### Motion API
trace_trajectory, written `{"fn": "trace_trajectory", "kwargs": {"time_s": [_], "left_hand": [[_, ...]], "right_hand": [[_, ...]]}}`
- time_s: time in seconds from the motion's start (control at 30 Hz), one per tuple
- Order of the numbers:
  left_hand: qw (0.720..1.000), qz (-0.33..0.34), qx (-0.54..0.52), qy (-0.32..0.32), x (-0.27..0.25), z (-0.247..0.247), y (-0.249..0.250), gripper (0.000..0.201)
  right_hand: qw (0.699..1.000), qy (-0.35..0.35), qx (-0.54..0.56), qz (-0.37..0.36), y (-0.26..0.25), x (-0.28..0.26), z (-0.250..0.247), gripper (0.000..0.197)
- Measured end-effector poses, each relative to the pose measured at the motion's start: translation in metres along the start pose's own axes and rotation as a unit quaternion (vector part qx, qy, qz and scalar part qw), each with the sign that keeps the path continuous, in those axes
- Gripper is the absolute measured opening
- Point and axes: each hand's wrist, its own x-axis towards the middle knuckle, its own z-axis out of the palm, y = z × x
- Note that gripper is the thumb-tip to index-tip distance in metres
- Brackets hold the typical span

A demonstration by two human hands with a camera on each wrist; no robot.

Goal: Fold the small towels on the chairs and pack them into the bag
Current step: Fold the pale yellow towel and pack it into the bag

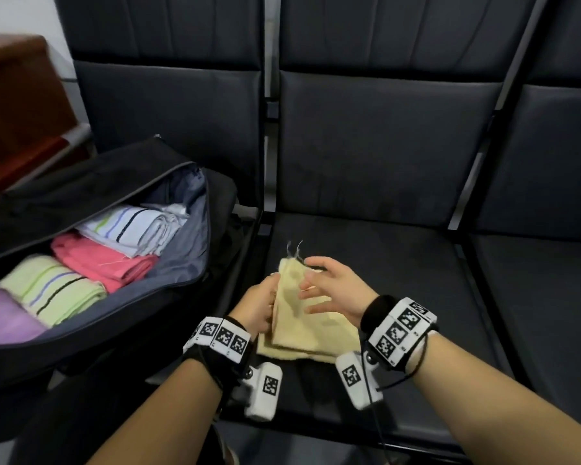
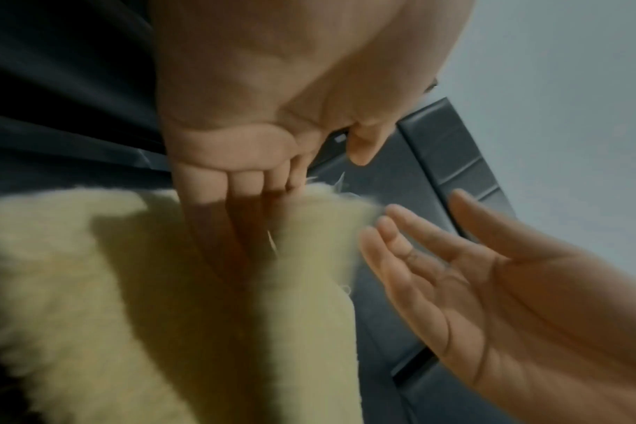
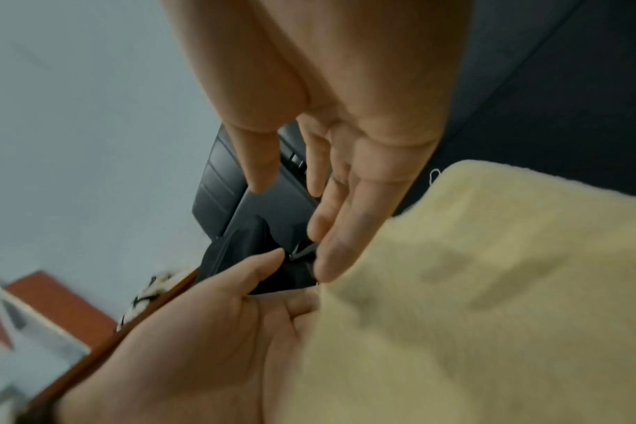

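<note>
Here, the row of dark padded chairs (image 1: pixel 366 152) serves as the work surface; the middle seat gives a flat place to fold on, directly in front of the person. The open black bag (image 1: pixel 121 317) sits on the next seat to the left, mouth gaping toward the work area, presumably so a finished towel needs only a short sideways carry. Inside it lie folded towels in a row: white striped (image 1: pixel 128 229), pink (image 1: pixel 104 260), pale green striped (image 1: pixel 54 290), lilac (image 1: pixel 4 317). They are packed side by side, which leaves room judged sufficient for one more.

The yellow towel (image 1: pixel 302 327) is the current piece. It is already folded, lifted at its far end and trailing toward the seat front, loose threads showing at the top corner.

Left hand (image 1: pixel 259 307): fingers run under the towel's left edge, thumb over it, so the layers stay pinched together. The left wrist view shows those fingers (image 2: pixel 233 229) sunk into the cloth.

Right hand (image 1: pixel 332 286): flat and spread, fingers straight, hovering just over the towel's right side, holding nothing. Contact cannot be confirmed. Judged purpose: smoothing or steadying the fold before the transfer to the bag
</note>
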Motion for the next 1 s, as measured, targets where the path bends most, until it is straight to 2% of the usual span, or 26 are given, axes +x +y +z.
{"fn": "trace_trajectory", "kwargs": {"time_s": [0.07,0.13,0.23,0.33,0.47,0.6,0.7,0.73,0.8,0.87,0.93,1.0], "left_hand": [[0.999,-0.012,0.031,0.007,0.004,-0.005,-0.008,0.028],[0.997,0.017,0.074,0.019,0.005,-0.005,-0.014,0.023],[0.986,0.091,0.126,0.053,0.005,0.002,-0.015,0.043],[0.974,0.151,0.155,0.066,0.003,0.003,-0.012,0.052],[0.961,0.171,0.199,0.09,0.003,-0.012,-0.012,0.053],[0.945,0.139,0.265,0.135,0.009,-0.02,-0.024,0.044],[0.933,0.124,0.296,0.164,0.012,-0.021,-0.024,0.048],[0.917,0.132,0.325,0.189,0.011,-0.02,-0.022,0.051],[0.868,0.164,0.406,0.233,0.007,-0.018,-0.018,0.052],[0.84,0.207,0.456,0.209,0.002,-0.01,-0.018,0.045],[0.839,0.23,0.479,0.112,-0.003,0.002,-0.022,0.033],[0.828,0.201,0.523,0.02,-0.008,0.014,-0.028,0.03]], "right_hand": [[0.998,-0.009,-0.061,0.003,0.007,0.0,-0.001,0.035],[0.993,-0.001,-0.122,0.0,0.015,-0.001,-0.012,0.036],[0.981,0.021,-0.192,-0.017,0.026,-0.004,-0.028,0.036],[0.973,0.017,-0.227,-0.041,0.034,-0.007,-0.035,0.032],[0.953,-0.007,-0.295,-0.068,0.045,-0.012,-0.036,0.03],[0.909,-0.046,-0.406,-0.079,0.057,-0.018,-0.035,0.035],[0.863,-0.068,-0.491,-0.097,0.06,-0.02,-0.034,0.041],[0.843,-0.075,-0.523,-0.099,0.062,-0.02,-0.033,0.045],[0.808,-0.091,-0.574,-0.096,0.067,-0.021,-0.031,0.054],[0.775,-0.1,-0.616,-0.098,0.073,-0.02,-0.028,0.055],[0.753,-0.1,-0.641,-0.111,0.077,-0.018,-0.025,0.051],[0.761,-0.097,-0.632,-0.109,0.075,-0.014,-0.024,0.046]]}}
